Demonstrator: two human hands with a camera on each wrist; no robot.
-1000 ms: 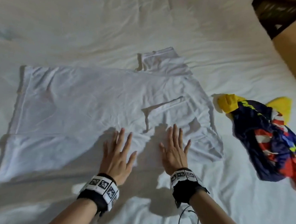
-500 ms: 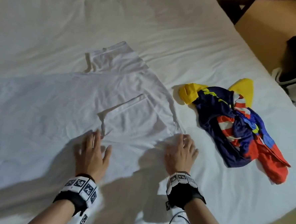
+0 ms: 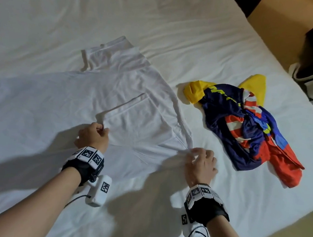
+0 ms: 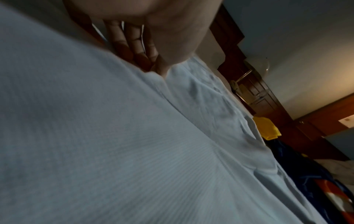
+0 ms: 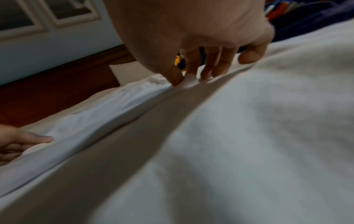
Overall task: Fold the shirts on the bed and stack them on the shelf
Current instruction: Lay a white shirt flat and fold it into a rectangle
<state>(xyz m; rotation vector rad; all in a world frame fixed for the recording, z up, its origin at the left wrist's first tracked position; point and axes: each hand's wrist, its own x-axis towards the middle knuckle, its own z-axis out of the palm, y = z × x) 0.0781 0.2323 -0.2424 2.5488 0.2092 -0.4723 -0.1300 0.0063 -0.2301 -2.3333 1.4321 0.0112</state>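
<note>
A white shirt point(image 3: 91, 99) lies spread flat on the bed, collar end toward the right. My left hand point(image 3: 94, 135) pinches its cloth near a raised fold in the middle of the near side. My right hand point(image 3: 199, 161) pinches the shirt's near right corner by the sleeve. In the left wrist view curled fingers point(image 4: 134, 48) press into the white shirt point(image 4: 134, 151). In the right wrist view thumb and fingertips point(image 5: 193, 75) nip a ridge of the white shirt point(image 5: 107, 109). A crumpled navy, red and yellow shirt point(image 3: 247, 124) lies to the right, untouched.
The bed's white sheet point(image 3: 176, 18) stretches far ahead and left. The bed's right edge runs diagonally, with tan floor point(image 3: 278, 34) beyond it. Folded dark and white things point(image 3: 312, 78) sit at the far right edge. A wooden headboard point(image 4: 249, 84) shows in the left wrist view.
Both hands were flat on the shirt a second ago; now each has curled and pinched the cloth. My right hand slid right to the sleeve corner, and my view swung right.
</note>
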